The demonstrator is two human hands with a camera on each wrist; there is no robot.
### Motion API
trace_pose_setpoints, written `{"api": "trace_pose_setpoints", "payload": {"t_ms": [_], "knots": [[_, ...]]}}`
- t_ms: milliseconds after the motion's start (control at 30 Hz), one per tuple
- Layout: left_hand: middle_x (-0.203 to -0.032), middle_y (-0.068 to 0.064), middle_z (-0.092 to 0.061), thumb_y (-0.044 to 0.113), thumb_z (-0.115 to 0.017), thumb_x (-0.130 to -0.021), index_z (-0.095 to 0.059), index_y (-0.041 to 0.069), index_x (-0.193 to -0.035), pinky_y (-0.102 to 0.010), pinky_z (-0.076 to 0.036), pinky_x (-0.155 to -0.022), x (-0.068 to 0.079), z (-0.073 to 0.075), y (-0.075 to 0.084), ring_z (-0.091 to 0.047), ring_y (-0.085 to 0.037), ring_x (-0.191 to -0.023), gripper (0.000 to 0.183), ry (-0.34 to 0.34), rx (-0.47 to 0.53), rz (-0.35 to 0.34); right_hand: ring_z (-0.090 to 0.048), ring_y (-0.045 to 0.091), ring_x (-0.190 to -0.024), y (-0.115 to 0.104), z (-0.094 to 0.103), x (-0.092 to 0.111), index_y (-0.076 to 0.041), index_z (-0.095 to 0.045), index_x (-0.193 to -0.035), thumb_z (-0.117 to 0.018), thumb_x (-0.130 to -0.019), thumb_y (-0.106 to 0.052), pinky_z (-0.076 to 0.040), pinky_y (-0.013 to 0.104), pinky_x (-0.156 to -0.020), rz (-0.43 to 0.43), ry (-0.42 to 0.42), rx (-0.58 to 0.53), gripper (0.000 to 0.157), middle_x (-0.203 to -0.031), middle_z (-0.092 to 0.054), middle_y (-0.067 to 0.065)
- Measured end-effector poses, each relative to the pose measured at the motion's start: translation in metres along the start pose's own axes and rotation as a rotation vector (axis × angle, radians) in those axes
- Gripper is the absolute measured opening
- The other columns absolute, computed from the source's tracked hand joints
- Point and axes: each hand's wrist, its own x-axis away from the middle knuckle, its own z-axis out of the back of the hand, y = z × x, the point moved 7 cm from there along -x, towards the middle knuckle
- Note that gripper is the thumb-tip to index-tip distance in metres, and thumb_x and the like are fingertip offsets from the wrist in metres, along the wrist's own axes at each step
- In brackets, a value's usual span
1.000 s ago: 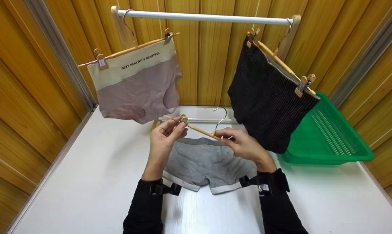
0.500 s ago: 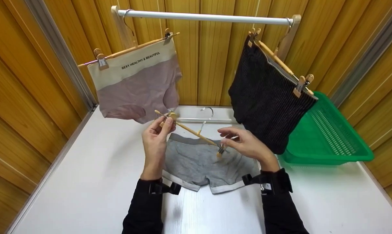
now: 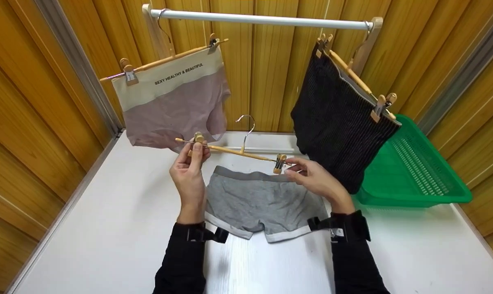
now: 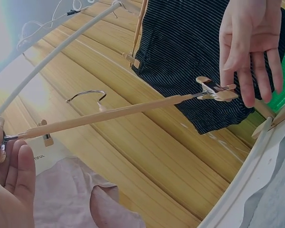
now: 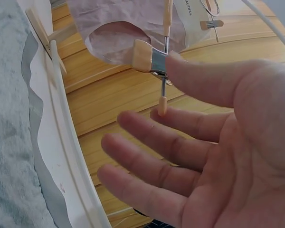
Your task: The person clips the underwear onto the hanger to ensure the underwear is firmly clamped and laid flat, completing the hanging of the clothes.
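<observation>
A wooden clip hanger with a metal hook is held above grey boxer briefs, which lie flat on the white table. My left hand pinches the hanger's left clip between thumb and fingers. At the other end, my right hand is beside the right clip. In the right wrist view its thumb lies against or close to that clip, and the index fingertip is at the bar's end. The other fingers extend loosely. Neither clip holds cloth.
Behind, a white rail carries pink briefs on a hanger at left and black ribbed shorts on another at right. A green basket stands on the table at right. Wood-pattern panels enclose the space.
My right hand has let go of the hanger's middle and moved right to its right clip. The left hand has shifted left, keeping its pinch. The hanger has levelled and its hook stands upright.
</observation>
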Motion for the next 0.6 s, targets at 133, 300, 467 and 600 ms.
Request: {"api": "trace_pose_setpoints", "payload": {"t_ms": [133, 300, 467, 600], "knots": [[-0.093, -0.017, -0.074, -0.004, -0.063, -0.098, -0.069, -0.011, -0.109, -0.03, -0.059, -0.079, 0.0, -0.001, -0.006, -0.072, -0.017, -0.078, 0.014, -0.001, 0.068, 0.035, -0.069, 0.032, -0.094, 0.001, 0.004, 0.0, 0.01, -0.06, -0.127, -0.057, -0.104, -0.01, -0.058, 0.04, -0.081, 0.01, 0.039, -0.081, 0.03, -0.111, -0.068, 0.026], [-0.097, -0.016, -0.073, 0.0, -0.061, -0.1, -0.069, -0.007, -0.108, -0.03, -0.058, -0.082, -0.001, 0.0, -0.019, -0.071, -0.018, -0.084, 0.013, -0.043, 0.084, 0.144, -0.07, 0.023, -0.087, 0.005, 0.015, 0.001, 0.012, -0.059, -0.122, -0.054, -0.105, -0.008, -0.06, 0.038, -0.077, 0.012, 0.117, -0.142, 0.027, -0.11, -0.067, 0.026], [-0.094, -0.013, -0.07, 0.006, -0.061, -0.102, -0.069, -0.003, -0.106, -0.029, -0.058, -0.079, -0.003, 0.007, -0.036, -0.069, -0.018, -0.086, 0.013, -0.061, -0.024, 0.271, -0.07, 0.023, -0.084, 0.008, 0.026, 0.003, 0.012, -0.06, -0.122, -0.053, -0.106, -0.008, -0.06, 0.031, -0.072, 0.0, 0.186, -0.168, 0.026, -0.107, -0.067, 0.022], [-0.092, -0.008, -0.068, 0.007, -0.062, -0.101, -0.066, -0.005, -0.115, -0.027, -0.057, -0.074, -0.005, 0.014, -0.05, -0.067, -0.016, -0.081, 0.018, -0.062, -0.121, 0.348, -0.069, 0.023, -0.084, 0.012, 0.033, 0.005, 0.012, -0.059, -0.122, -0.053, -0.106, -0.009, -0.06, 0.032, -0.073, -0.015, 0.228, -0.186, 0.026, -0.105, -0.067, 0.02]]}}
